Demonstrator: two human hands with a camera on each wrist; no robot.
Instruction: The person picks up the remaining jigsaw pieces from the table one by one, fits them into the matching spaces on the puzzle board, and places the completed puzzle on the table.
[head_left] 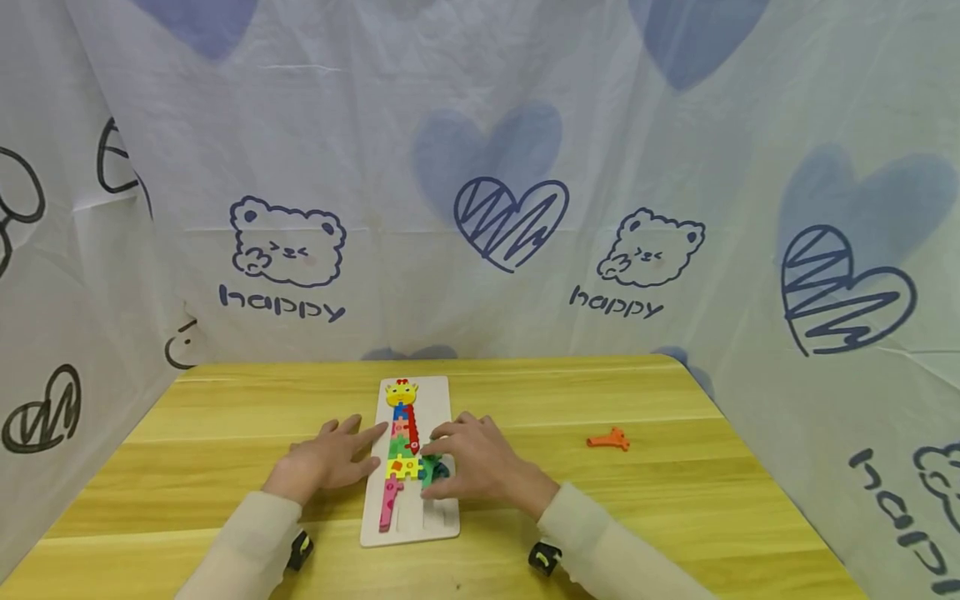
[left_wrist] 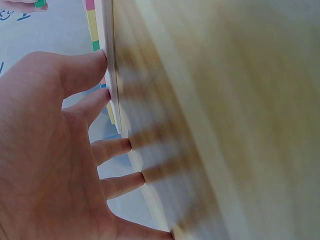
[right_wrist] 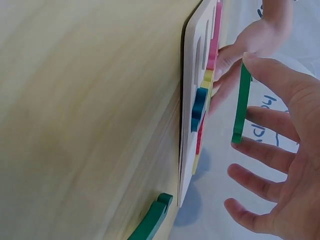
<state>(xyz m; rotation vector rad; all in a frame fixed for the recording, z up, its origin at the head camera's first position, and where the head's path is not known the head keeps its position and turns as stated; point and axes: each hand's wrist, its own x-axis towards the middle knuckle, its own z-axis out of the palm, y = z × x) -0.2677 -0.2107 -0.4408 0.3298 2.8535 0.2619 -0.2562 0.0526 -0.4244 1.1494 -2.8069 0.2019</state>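
A white puzzle board (head_left: 432,402) carries a colourful giraffe with a yellow head (head_left: 402,394) at its far end. At the near left, a pink leg piece (head_left: 388,505) lies below the yellow body pieces. My left hand (head_left: 330,456) rests at the board's left edge, thumb and forefinger touching it and the other fingers spread. Over the board's right side, my right hand (head_left: 480,460) pinches a green puzzle piece (right_wrist: 242,102) between thumb and fingers, held on edge above the surface. Beneath it, a dark teal piece (right_wrist: 199,109) lies on the board.
An orange puzzle piece (head_left: 609,439) lies on the wooden table (head_left: 675,517) to the right. A dark green piece (right_wrist: 152,219) is on the table beside the board, hidden behind my right hand in the head view. A printed cloth (head_left: 397,275) hangs behind the table.
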